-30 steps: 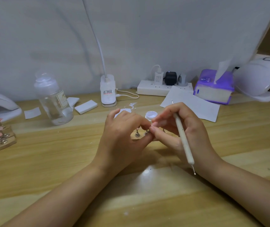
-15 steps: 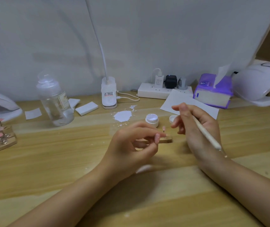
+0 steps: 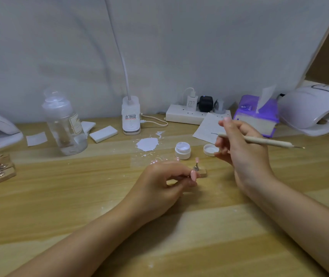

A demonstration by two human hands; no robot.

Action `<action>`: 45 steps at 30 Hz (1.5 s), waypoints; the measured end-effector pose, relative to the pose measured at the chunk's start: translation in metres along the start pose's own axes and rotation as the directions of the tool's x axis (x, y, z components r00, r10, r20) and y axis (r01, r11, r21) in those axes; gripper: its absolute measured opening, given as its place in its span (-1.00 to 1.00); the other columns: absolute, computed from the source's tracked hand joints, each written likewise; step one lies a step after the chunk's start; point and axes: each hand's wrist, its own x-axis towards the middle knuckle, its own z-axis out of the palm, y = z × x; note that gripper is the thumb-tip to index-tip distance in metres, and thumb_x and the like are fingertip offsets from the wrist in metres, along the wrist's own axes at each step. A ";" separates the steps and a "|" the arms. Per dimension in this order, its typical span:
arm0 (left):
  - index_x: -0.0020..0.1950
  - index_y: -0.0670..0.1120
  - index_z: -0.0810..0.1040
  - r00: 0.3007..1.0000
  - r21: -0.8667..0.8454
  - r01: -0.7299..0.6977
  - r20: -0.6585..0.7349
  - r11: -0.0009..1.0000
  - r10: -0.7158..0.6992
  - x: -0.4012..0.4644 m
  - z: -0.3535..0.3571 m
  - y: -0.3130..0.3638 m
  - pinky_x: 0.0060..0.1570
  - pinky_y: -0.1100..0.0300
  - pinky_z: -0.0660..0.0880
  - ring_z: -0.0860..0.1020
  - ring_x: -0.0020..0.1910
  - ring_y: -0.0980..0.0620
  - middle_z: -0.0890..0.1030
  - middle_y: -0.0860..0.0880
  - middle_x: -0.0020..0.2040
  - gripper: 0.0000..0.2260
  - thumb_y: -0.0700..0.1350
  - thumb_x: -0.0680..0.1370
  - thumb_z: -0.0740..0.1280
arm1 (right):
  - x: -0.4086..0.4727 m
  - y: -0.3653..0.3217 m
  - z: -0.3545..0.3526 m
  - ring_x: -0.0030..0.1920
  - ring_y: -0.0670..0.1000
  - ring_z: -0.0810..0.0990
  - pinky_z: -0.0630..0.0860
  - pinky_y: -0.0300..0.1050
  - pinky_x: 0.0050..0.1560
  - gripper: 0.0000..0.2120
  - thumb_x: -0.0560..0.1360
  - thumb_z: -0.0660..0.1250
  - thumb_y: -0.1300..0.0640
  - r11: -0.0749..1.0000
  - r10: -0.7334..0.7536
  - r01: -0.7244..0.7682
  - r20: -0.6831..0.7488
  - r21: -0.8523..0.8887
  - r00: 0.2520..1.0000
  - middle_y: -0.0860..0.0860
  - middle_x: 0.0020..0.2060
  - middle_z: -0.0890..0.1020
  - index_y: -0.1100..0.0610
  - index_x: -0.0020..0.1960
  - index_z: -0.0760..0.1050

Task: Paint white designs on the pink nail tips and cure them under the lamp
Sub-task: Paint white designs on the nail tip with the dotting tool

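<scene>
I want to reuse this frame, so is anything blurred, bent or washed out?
Head view: the right hand and its pen look slightly soft; wide-angle bends the table edge and curves the right lamp; soft even light, faint shadows, no harsh glare.

Wood-grain table (image 3: 59, 206) matt; clear plastic bottle (image 3: 64, 124) glossy

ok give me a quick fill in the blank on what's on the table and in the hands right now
1. The right hand holds a thin ____.
2. The small white jar stands with its lid ____.
3. The left hand pinches a ____ nail tip.
4. The tissue pack is ____ in colour.

Missing words: brush; off; pink; purple
</scene>
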 end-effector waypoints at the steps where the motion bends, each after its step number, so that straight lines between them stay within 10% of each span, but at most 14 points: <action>1: -0.22 -0.12 0.62 1.000 0.007 0.001 0.002 1.000 -0.001 0.000 0.000 -0.001 -0.23 0.46 0.46 0.61 -0.15 0.15 0.67 -0.06 -0.16 -0.83 -0.35 0.47 0.34 | 0.002 0.000 0.002 -0.55 -0.19 0.44 0.48 -0.31 -0.46 -0.82 0.50 0.30 -0.01 1.000 -0.010 0.010 0.013 -0.004 1.000 -0.08 -0.56 0.54 0.01 -0.25 0.49; 19: -0.11 -0.16 0.66 1.000 0.087 0.002 0.019 0.996 -0.003 0.001 0.002 -0.001 -0.21 0.46 0.43 0.58 -0.22 0.20 0.60 0.18 -0.24 -0.89 -0.28 0.49 0.34 | 0.039 0.042 0.033 -0.44 0.01 0.42 0.32 -0.11 -0.35 -0.52 0.50 0.30 0.01 0.803 -0.313 0.358 0.175 -0.477 0.934 -0.06 -0.62 0.33 0.06 -0.53 0.20; 24: -0.11 -0.23 0.64 0.999 0.112 -0.009 0.032 0.994 0.005 0.001 0.001 -0.002 -0.15 0.46 0.43 0.59 -0.20 0.22 0.61 0.15 -0.22 -0.87 -0.37 0.47 0.31 | 0.041 0.045 0.031 -0.61 -0.17 0.42 0.26 -0.37 -0.50 -0.54 0.50 0.30 0.02 0.795 -0.283 0.356 0.220 -0.491 0.934 -0.15 -0.66 0.39 0.05 -0.51 0.22; 45: -0.08 -0.20 0.63 0.998 0.156 0.001 0.055 0.988 -0.009 0.001 0.000 -0.005 -0.16 0.51 0.38 0.56 -0.19 0.32 0.58 0.19 -0.21 -0.81 -0.42 0.47 0.28 | 0.043 0.047 0.031 -0.68 -0.16 0.39 0.25 -0.37 -0.53 -0.56 0.49 0.30 0.06 0.807 -0.250 0.342 0.246 -0.481 0.936 -0.12 -0.67 0.41 0.06 -0.51 0.25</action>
